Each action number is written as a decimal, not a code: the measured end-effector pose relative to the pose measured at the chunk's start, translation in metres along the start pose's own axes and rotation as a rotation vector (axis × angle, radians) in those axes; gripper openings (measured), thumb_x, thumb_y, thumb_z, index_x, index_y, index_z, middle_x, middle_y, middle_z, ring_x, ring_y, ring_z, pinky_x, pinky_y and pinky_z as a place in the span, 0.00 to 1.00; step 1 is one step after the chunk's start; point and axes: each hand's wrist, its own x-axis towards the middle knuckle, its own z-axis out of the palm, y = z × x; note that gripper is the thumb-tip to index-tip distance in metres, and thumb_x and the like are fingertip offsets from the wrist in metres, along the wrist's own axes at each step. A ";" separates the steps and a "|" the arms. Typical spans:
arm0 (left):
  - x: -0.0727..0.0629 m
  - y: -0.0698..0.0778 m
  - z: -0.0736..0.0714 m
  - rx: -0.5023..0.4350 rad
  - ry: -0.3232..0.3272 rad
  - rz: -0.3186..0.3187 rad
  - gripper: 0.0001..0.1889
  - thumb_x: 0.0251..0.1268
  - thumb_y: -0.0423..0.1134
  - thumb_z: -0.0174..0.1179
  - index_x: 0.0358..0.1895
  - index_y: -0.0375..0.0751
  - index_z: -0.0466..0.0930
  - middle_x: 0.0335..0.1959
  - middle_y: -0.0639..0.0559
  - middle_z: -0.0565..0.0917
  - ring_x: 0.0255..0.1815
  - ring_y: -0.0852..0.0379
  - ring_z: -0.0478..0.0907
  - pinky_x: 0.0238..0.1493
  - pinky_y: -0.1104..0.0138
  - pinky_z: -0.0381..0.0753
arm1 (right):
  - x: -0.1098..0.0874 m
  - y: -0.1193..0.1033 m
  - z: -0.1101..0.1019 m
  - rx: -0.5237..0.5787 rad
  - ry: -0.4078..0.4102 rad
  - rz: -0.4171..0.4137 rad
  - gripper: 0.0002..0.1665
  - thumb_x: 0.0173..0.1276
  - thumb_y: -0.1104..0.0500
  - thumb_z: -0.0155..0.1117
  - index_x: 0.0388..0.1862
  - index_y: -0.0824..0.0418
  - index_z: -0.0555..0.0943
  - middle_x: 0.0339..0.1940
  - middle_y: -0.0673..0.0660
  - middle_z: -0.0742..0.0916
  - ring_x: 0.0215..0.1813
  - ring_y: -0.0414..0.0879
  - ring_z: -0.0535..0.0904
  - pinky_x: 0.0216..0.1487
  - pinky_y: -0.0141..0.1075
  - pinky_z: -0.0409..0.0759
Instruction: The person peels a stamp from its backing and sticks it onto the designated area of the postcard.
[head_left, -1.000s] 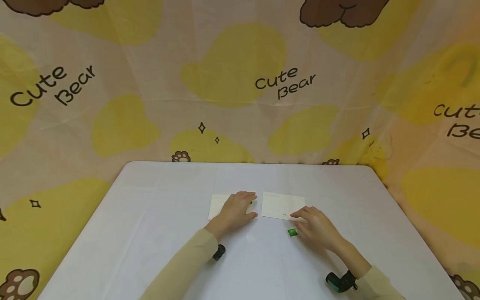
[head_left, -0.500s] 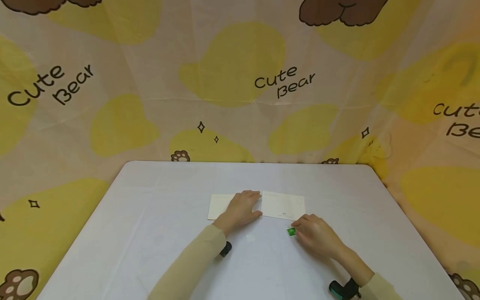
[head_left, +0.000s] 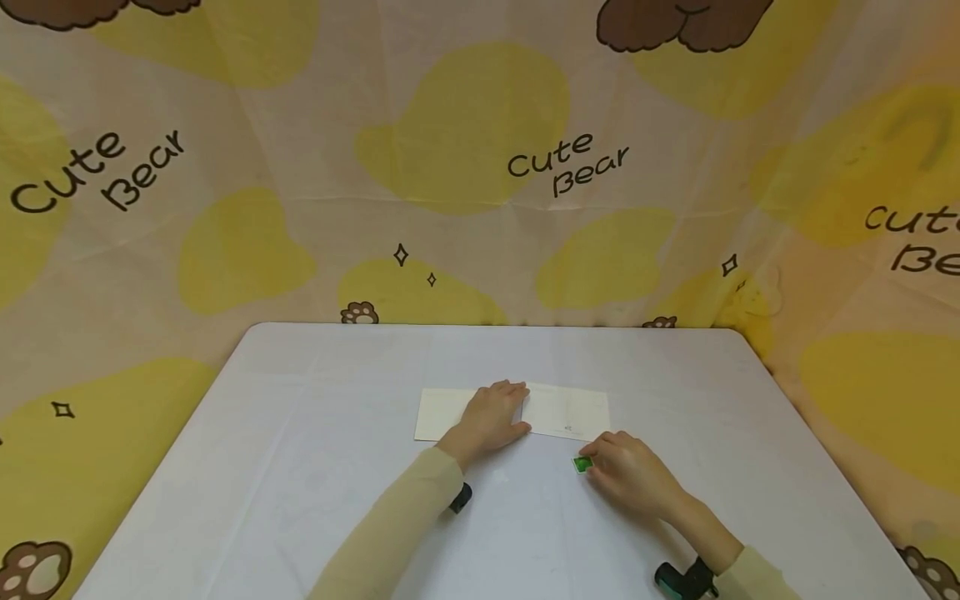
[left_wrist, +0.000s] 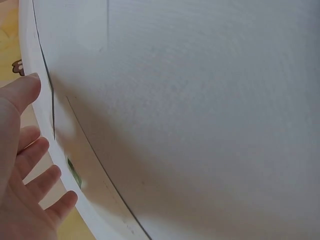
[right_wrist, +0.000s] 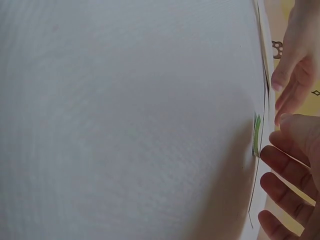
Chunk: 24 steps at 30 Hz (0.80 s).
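Two cream cards lie side by side on a white table. Across the left card (head_left: 437, 414) reaches my left hand (head_left: 489, 425), its fingers extended to the left end of the right card (head_left: 565, 410). On the left card, a green stamp (left_wrist: 74, 172) shows in the left wrist view, hidden under the hand in the head view. A second green stamp (head_left: 582, 464) lies in front of the right card. My right hand (head_left: 632, 472) is at its right edge, fingers slightly bent. In the right wrist view the fingertips (right_wrist: 267, 150) look apart; contact is unclear.
The white table (head_left: 315, 467) has a rounded far edge, with a patterned cloth backdrop (head_left: 450, 125) hanging behind it. A dark camera (head_left: 684, 579) sits on my right wrist and another dark camera (head_left: 461, 498) on my left.
My left hand has slid right, off the left card's end and onto the right card's near end. My right hand has drawn back from the right card to the loose stamp.
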 end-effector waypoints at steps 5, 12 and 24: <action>0.001 0.002 0.000 0.022 -0.022 -0.013 0.31 0.60 0.54 0.57 0.64 0.45 0.67 0.67 0.54 0.67 0.68 0.51 0.62 0.63 0.56 0.66 | 0.000 0.000 0.002 0.010 0.002 -0.003 0.11 0.51 0.60 0.70 0.36 0.52 0.83 0.33 0.42 0.83 0.34 0.35 0.74 0.33 0.32 0.74; 0.003 0.004 0.002 0.030 -0.045 -0.026 0.31 0.61 0.55 0.56 0.66 0.46 0.65 0.68 0.56 0.66 0.69 0.51 0.61 0.64 0.56 0.65 | 0.000 0.000 0.004 0.004 0.011 0.006 0.12 0.50 0.60 0.71 0.35 0.52 0.83 0.33 0.43 0.83 0.34 0.36 0.74 0.32 0.31 0.74; 0.005 0.006 0.004 0.043 -0.073 -0.035 0.31 0.62 0.56 0.54 0.66 0.47 0.64 0.69 0.56 0.64 0.69 0.51 0.59 0.65 0.55 0.63 | 0.002 -0.002 0.006 -0.005 -0.010 0.021 0.12 0.48 0.57 0.73 0.34 0.52 0.83 0.33 0.43 0.82 0.35 0.37 0.74 0.34 0.32 0.74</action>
